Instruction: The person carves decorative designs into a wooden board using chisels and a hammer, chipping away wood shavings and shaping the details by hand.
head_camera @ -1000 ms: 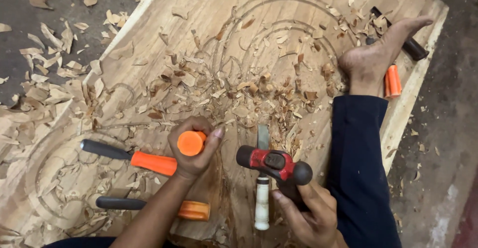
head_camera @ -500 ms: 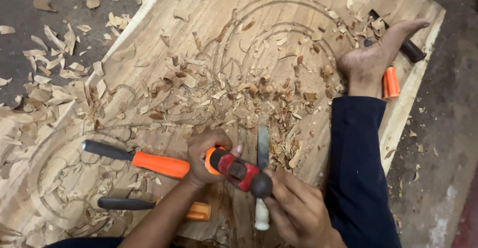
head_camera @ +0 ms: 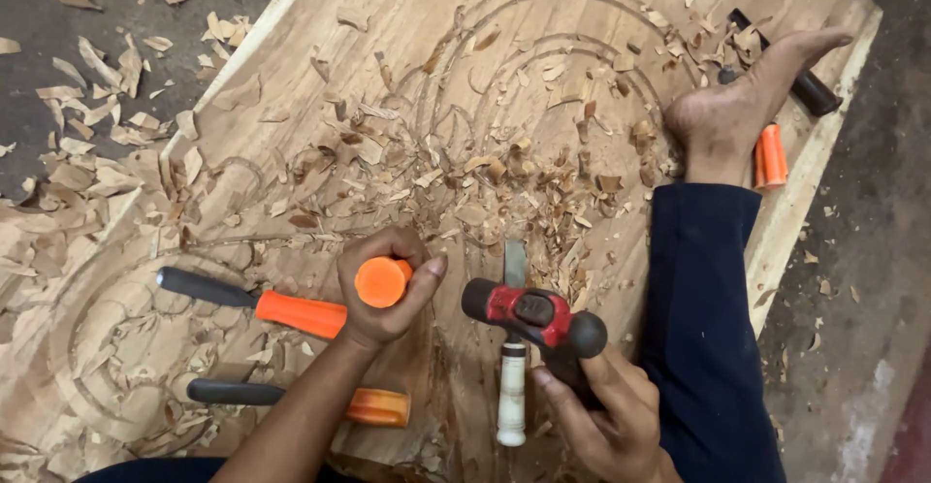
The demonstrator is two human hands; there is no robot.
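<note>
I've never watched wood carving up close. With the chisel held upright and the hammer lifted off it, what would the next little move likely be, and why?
Probably a tap: the right hand brings the hammer down onto the orange chisel handle. The left hand grips that chisel upright on the carved plank, and the hammer head sits just beside the handle's top, apart from it.

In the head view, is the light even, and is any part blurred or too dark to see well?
Head view: the light is soft and even on the wooden board, without glare; the shavings look sharp. The left hand on the orange chisel handle is clear; the hammer in the right hand looks slightly soft. The floor at right is dim.
</note>
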